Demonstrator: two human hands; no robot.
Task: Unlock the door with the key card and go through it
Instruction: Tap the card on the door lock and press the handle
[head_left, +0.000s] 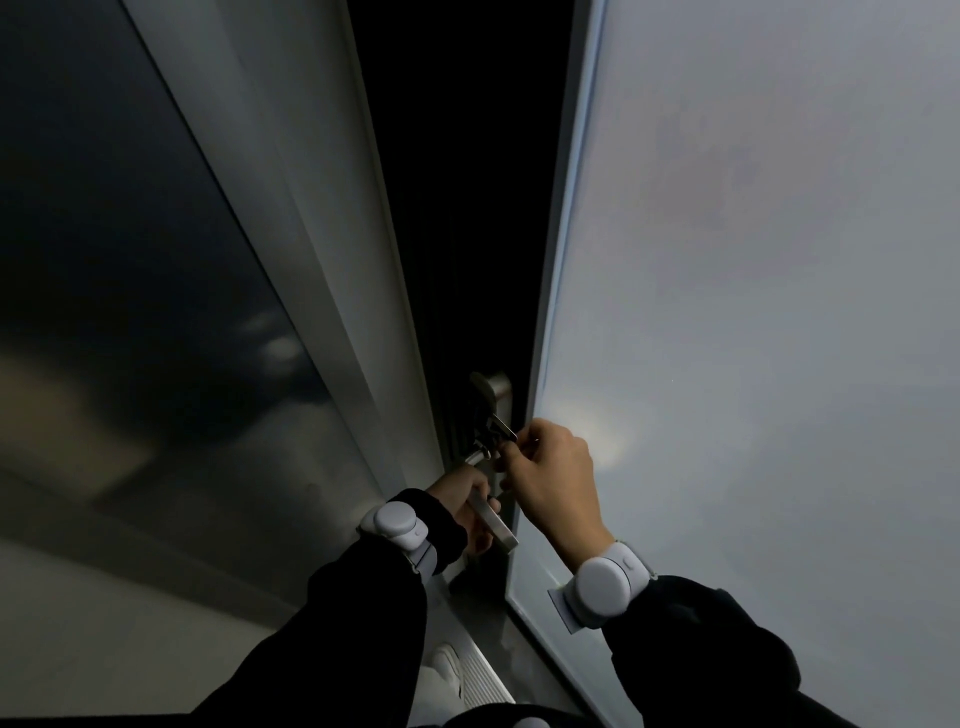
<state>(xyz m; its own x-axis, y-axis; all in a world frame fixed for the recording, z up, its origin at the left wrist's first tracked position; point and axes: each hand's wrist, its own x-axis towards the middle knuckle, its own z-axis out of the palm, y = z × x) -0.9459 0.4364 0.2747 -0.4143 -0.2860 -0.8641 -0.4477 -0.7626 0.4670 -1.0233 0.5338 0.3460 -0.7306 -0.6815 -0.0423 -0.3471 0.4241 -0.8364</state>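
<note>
**Hands at the door lock**

Left hand (464, 506) is wrapped around the lever handle (491, 522). Right hand (549, 474) pinches keys (500, 432) just above it, at the edge of the ajar door (753, 312). No key card discernible.

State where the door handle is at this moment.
In the head view, the door handle sits low and centre, at the edge of the pale door, gripped by the left hand, just below the right hand.

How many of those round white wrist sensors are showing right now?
2: one wrist sensor on the left wrist by the door handle, another on the right wrist.
</note>
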